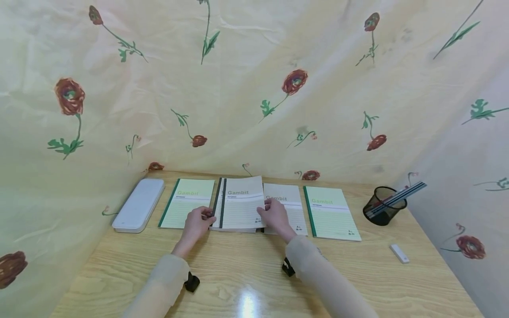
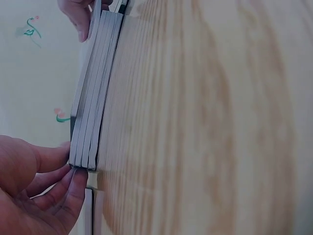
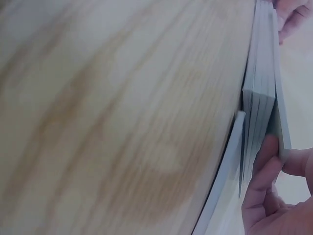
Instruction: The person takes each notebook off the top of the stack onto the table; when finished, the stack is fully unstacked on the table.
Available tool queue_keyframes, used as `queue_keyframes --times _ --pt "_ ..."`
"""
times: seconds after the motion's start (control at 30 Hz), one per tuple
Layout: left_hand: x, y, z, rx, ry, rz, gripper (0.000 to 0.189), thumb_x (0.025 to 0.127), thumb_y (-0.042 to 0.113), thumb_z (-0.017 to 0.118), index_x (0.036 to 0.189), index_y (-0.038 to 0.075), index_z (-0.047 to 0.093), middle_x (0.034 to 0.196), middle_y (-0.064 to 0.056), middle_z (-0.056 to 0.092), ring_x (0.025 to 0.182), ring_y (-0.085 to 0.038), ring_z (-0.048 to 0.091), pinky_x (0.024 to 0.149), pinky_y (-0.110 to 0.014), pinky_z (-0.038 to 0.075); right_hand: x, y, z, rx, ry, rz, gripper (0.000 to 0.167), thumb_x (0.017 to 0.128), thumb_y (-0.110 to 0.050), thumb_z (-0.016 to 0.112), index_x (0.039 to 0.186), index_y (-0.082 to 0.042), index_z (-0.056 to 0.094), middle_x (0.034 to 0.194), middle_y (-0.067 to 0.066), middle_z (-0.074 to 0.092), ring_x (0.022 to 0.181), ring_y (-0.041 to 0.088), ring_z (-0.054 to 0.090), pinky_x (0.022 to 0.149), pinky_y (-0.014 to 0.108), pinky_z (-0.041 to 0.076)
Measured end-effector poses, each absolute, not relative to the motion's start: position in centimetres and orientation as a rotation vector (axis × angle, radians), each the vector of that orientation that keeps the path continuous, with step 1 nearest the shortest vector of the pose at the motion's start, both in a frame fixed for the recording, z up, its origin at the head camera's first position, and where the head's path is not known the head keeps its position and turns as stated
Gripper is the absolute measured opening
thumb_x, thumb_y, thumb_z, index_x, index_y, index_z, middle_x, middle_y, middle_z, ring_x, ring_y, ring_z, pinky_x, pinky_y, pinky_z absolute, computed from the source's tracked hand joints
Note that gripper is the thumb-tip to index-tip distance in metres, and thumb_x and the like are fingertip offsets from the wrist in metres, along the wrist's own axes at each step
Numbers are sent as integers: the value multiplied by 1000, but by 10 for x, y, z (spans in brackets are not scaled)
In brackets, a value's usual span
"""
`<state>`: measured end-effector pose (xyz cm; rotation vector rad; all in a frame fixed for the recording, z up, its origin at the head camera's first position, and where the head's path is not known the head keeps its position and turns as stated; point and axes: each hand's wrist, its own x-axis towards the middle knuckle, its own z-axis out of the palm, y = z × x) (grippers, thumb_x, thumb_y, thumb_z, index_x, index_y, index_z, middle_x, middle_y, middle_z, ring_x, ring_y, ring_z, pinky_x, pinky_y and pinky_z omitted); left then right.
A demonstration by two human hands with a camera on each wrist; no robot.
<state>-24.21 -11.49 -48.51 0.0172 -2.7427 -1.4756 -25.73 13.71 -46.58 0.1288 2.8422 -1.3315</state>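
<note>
Several grey-white notebooks are stacked mid-table. The top grey notebook, with a black spine, sits shifted to the right over the stack. My right hand pinches its right edge, thumb over and fingers under, and lifts that side off the notebooks below, as the right wrist view shows. At the spine side, my left hand grips with curled fingers; its thumb and fingertips meet the edges at the stack's corner. Another grey notebook lies just right of the stack, partly behind my right hand.
A green notebook lies left of the stack, another green notebook on the right. A white oblong box stands far left. Toward the right are a black mesh pen holder with striped sticks and a small white object. A floral curtain hangs behind.
</note>
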Motion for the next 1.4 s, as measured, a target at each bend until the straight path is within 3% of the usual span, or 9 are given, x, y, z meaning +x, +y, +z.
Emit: queue_keyframes --times 0.17,0.43,0.67,0.9,1.2,1.4 --pt "-242 -115 -485 22 -2745 -1482 28 92 5 70 117 -6 66 102 -13 67 90 -26 62 80 -40 52 -257 147 -466 141 2756 -1470 44 96 -19 66 130 6 54 120 22 64 106 32 62 88 43 53" --pt "-242 -117 -485 16 -2737 -1493 27 91 5 70 116 -6 66 102 -14 67 90 -26 63 79 -39 53 -255 163 -461 122 2691 -1615 39 95 -17 67 127 3 57 109 15 66 87 22 63 63 30 52" --pt "-242 -117 -485 23 -2740 -1487 27 91 5 70 116 -5 66 102 -14 67 91 -26 63 79 -40 53 -247 181 -455 122 2696 -1644 38 95 -16 68 126 2 58 109 16 64 89 24 59 68 29 48" --pt "-242 -117 -486 24 -2739 -1483 27 91 5 70 116 -5 66 102 -14 67 91 -26 63 80 -40 53 -237 201 -446 159 2640 -1672 43 97 -18 66 132 3 54 112 17 61 80 19 55 61 26 45" --pt "-242 -117 -485 45 -2746 -1489 28 91 6 71 117 -4 66 103 -13 67 92 -26 62 80 -40 52 -217 235 -430 190 2698 -1613 46 98 -20 65 134 5 51 112 15 62 98 23 53 81 29 43" --pt "-242 -117 -485 45 -2744 -1506 26 92 5 70 116 -5 66 102 -13 67 92 -26 63 78 -37 53 -199 263 -426 178 2703 -1606 50 98 -24 66 135 6 50 110 14 64 82 15 54 67 25 45"
